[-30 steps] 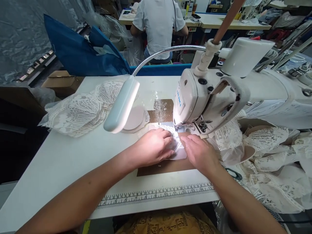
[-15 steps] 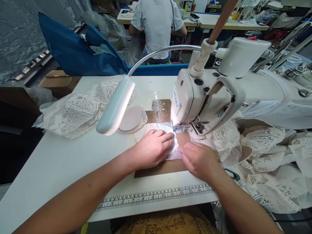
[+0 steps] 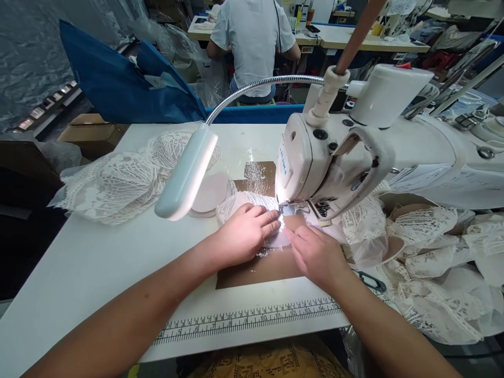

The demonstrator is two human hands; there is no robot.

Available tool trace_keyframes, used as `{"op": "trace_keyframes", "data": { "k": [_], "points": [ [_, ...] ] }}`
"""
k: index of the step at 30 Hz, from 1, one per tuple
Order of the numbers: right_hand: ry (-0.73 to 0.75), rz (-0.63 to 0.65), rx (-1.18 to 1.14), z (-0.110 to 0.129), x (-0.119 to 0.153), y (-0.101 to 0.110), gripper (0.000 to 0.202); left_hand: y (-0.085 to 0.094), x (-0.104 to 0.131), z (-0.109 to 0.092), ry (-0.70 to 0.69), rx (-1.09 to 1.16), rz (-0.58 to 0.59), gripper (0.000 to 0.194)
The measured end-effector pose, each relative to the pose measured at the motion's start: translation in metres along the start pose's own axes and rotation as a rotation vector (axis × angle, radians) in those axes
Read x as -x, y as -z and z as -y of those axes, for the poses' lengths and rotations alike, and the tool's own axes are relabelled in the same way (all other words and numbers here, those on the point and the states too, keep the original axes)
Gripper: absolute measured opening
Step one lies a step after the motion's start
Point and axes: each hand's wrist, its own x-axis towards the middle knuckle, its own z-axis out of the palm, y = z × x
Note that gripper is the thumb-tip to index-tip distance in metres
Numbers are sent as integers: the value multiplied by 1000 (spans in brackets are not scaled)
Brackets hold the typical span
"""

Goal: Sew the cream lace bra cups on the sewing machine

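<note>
A piece of white lace fabric [image 3: 256,198] lies beneath the needle area of the white sewing machine [image 3: 301,152]. My left hand [image 3: 249,231] rests flat on the lace, its fingers stretched toward the presser foot and pressing the cloth down. Just right of it, my right hand [image 3: 317,254] pinches the near right edge of the lace between thumb and forefinger. Brown sheeting [image 3: 252,270] covers the table around the machine bed, partly under the fabric. The underside of the lace is hidden.
A gooseneck lamp [image 3: 187,170] hangs left of the machine. Lace pieces [image 3: 114,181] and round pale pads [image 3: 208,194] lie at left; more lace [image 3: 437,278] is heaped at right. A printed ruler [image 3: 248,317] runs along the front edge. Another person [image 3: 254,47] sits beyond.
The lace has slid away from me under the machine, so its near edge sits farther in and more brown sheeting shows. Both hands have shifted only slightly, keeping on the cloth.
</note>
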Motion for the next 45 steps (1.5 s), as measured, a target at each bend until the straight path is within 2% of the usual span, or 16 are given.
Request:
{"op": "trace_keyframes", "data": {
  "k": [10,17,20,26,29,31,34,36,38,42,45],
  "points": [
    [-37,18,70,2,-4,-2,40,-7,1,3,11,-32,-33,34],
    [-147,164,148,7,-19,-1,43,-7,-2,11,61,-50,-61,33],
    [-160,189,141,8,-22,0,44,-6,-4,14,87,-29,-63,35],
    [-133,119,123,5,-18,-5,46,-13,-1,22,145,34,-114,35],
    [-42,46,65,9,-13,0,45,-17,2,26,154,62,-180,36],
    [66,53,1,15,-7,9,45,-17,3,27,169,65,-196,38],
    [195,167,-66,27,12,26,37,-15,3,25,201,62,-183,46],
    [197,256,-72,31,31,36,25,-15,4,25,221,72,-187,49],
    [133,295,-68,29,54,43,15,-16,4,26,246,76,-205,48],
    [-103,123,30,5,96,52,19,-16,6,34,317,109,-261,39],
    [-125,41,162,-17,115,52,27,-3,10,31,320,230,-224,32]
  ]
}}
